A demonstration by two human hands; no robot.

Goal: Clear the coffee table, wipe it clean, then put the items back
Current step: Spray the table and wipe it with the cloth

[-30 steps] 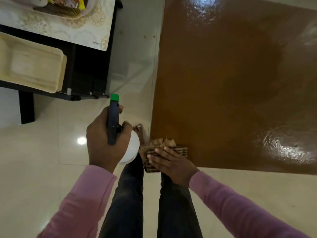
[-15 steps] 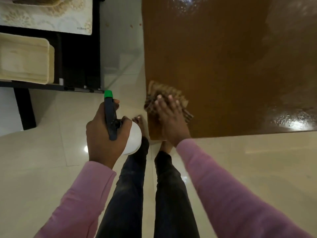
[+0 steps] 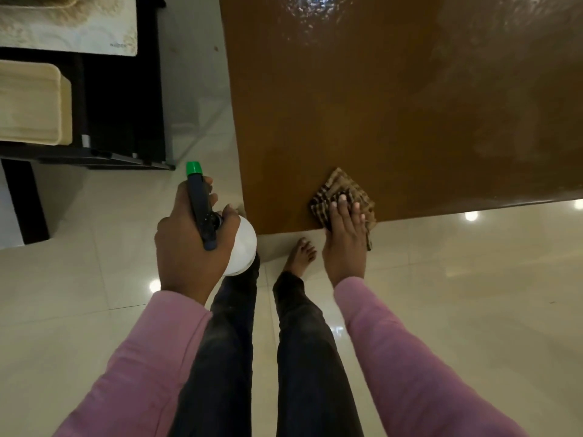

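The right hand (image 3: 345, 244) lies flat with fingers straight and close together, pressing a brown checked cloth (image 3: 340, 187) onto the glossy brown top of the coffee table (image 3: 378, 105) at its near edge, not far from the near left corner; a bit of the cloth hangs over that edge. The left hand (image 3: 189, 247), held over the tiled floor (image 3: 457, 294) just left of the table, curls its fingers round the dark trigger head of a white spray bottle (image 3: 241, 247), green nozzle pointing far. Farther left, a pale tray (image 3: 31, 102) sits on a black stand (image 3: 120, 105).
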